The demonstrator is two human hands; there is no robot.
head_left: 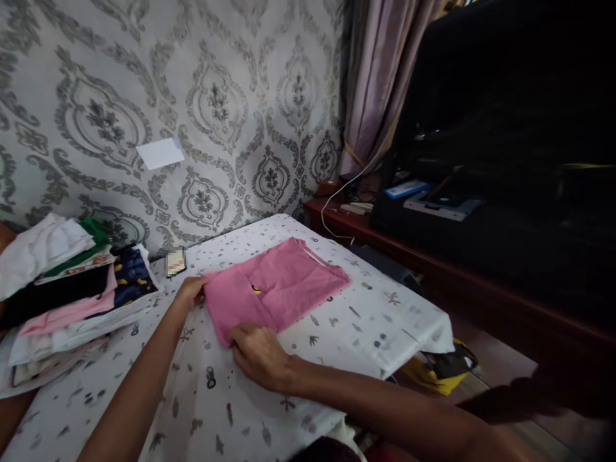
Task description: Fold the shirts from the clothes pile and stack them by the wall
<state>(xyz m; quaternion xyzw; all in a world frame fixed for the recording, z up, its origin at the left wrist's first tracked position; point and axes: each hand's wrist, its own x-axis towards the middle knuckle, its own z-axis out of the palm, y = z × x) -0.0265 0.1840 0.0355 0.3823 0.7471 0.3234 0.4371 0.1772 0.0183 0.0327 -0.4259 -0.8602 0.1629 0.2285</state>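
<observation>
A pink T-shirt (308,282) lies partly folded on the white patterned cloth that covers the table. Its neckline points to the far right, and the end nearer me is turned over into a flap. My left hand (191,290) grips the flap's far left corner, fingers closed on the fabric. At the near corner my right hand (260,353) is also closed on the pink fabric, knuckles up. A small yellow and dark print shows beside the fold's edge.
A stack of folded clothes (72,276) stands at the left. Near the wall lies a small blurred-out object (175,262). On the right are a dark wooden cabinet (462,282) and a large black screen (510,128). A white cable (332,208) hangs by the table's far corner.
</observation>
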